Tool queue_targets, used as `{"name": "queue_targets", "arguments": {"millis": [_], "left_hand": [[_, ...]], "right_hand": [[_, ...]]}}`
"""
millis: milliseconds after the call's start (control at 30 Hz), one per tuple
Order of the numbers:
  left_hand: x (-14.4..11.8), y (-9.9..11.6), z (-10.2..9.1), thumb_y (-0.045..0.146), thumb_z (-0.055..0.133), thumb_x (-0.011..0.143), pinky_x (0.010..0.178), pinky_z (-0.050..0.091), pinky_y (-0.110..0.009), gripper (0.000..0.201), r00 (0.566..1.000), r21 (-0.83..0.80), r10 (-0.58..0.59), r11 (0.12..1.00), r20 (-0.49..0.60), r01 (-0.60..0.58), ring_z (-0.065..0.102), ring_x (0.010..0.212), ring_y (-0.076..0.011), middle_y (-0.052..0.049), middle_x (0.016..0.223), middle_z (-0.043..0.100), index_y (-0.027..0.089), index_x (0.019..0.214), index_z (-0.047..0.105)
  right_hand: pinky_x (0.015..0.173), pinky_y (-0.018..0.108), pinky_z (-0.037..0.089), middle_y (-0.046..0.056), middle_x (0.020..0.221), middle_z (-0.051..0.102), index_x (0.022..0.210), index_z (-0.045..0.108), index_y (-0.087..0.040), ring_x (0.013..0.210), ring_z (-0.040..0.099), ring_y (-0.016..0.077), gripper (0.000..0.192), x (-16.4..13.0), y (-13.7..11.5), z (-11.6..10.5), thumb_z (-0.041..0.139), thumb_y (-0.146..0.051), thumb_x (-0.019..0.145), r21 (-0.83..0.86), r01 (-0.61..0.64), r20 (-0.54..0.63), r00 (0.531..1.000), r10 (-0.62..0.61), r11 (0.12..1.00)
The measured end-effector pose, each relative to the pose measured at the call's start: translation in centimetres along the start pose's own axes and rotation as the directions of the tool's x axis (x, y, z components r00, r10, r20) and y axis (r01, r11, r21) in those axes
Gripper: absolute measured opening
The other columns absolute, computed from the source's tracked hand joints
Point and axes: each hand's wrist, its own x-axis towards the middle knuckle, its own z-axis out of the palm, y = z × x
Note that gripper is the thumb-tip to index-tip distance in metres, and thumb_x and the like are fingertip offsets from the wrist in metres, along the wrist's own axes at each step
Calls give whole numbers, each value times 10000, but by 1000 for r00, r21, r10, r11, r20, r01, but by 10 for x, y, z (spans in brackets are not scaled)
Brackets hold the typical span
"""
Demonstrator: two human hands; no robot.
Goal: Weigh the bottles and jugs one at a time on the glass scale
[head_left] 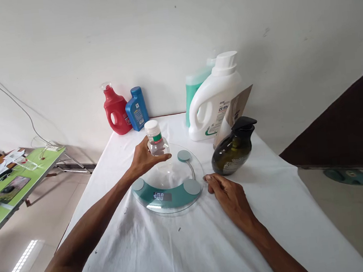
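My left hand point(145, 157) is wrapped around a small clear bottle point(159, 147) with a white cap and a green-and-red label. The bottle is nearly upright over the round glass scale point(176, 206); whether its base touches the glass, I cannot tell. Along the front of the scale runs a teal band with a lit display point(162, 196) showing zeros. At the scale's right edge my right hand point(229, 193) rests with curled fingers, its fingertips beside or touching the rim. Nothing shows in those fingers. Just behind it a dark pump bottle point(233, 150) leans to one side.
A red jug point(116, 110) and a blue bottle point(137, 109) stand at the back left. Back right are a white detergent jug point(213, 100), a green container point(193, 91) and a cardboard piece point(235, 108). Left of the white-covered table point(167, 250) is a green table point(39, 172).
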Motion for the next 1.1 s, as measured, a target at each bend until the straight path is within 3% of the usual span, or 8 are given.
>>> {"name": "queue_targets", "arguments": {"millis": [200, 333, 433, 533, 633, 767, 900, 1100], "left_hand": [[-13, -6, 6, 374, 963, 650, 764, 558, -360, 549, 1000, 25, -22, 999, 1, 22, 705, 848, -233, -30, 942, 733, 203, 1048, 625], [-18, -11, -5, 459, 1001, 613, 977, 576, -448, 761, 998, -84, 39, 996, 47, -35, 726, 1097, -300, -112, 1218, 749, 196, 1217, 620], [-29, -31, -22, 618, 863, 783, 1112, 526, -482, 687, 995, -226, 53, 971, -89, -72, 688, 1264, -310, -150, 1356, 715, 204, 1280, 629], [-44, -64, -33, 739, 574, 961, 1088, 542, -490, 600, 946, -292, -82, 956, -314, -14, 709, 1203, -291, -154, 1240, 742, 189, 1182, 667], [-59, -97, -31, 802, 498, 962, 1074, 559, -494, 657, 894, -360, -202, 932, -400, 50, 718, 1172, -287, -155, 1196, 744, 186, 1120, 665], [-71, -120, -21, 870, 489, 920, 1084, 561, -504, 719, 875, -415, -276, 905, -398, 97, 723, 1142, -288, -162, 1178, 746, 190, 1075, 662], [-73, -120, -20, 879, 477, 924, 1096, 557, -494, 728, 902, -381, -246, 919, -354, 101, 715, 1151, -286, -155, 1173, 746, 191, 1064, 670], [-73, -120, -21, 881, 457, 931, 1090, 566, -497, 735, 903, -385, -259, 916, -342, 117, 724, 1163, -294, -158, 1166, 754, 189, 1059, 670]], "right_hand": [[681, 331, 431, 23, 686, 623, 714, 537, -251, 645, 564, 203, 523, -4, -5, -1, 432, -660, 1022, 10, -3, 12, 1000, 3, 1000], [651, 334, 422, 21, 694, 610, 766, 593, -237, 613, 525, 191, 525, -7, -5, -1, 432, -670, 1016, 12, -24, 20, 1000, 24, 1000], [665, 337, 437, 29, 713, 632, 791, 624, -230, 631, 544, 196, 520, -7, -3, -1, 437, -667, 1003, 5, -18, 24, 1000, 18, 1000], [666, 342, 441, 33, 714, 643, 787, 627, -235, 633, 553, 205, 516, -7, -2, 0, 437, -670, 990, -12, -13, 28, 1000, 13, 1000], [654, 347, 441, 36, 711, 646, 766, 612, -244, 626, 552, 212, 519, -6, -3, 0, 431, -686, 970, -39, -28, 28, 999, 29, 999], [670, 352, 465, 38, 729, 652, 840, 665, -240, 652, 575, 227, 529, -7, -4, 1, 425, -697, 956, -65, -45, 23, 999, 47, 997], [654, 346, 466, 39, 734, 650, 864, 684, -234, 652, 569, 223, 535, -8, -4, 1, 436, -699, 961, -69, -66, 29, 997, 68, 995], [671, 351, 479, 37, 757, 659, 972, 733, -220, 668, 566, 226, 589, -7, 1, 1, 440, -730, 952, -91, -100, 38, 994, 104, 991]]}}
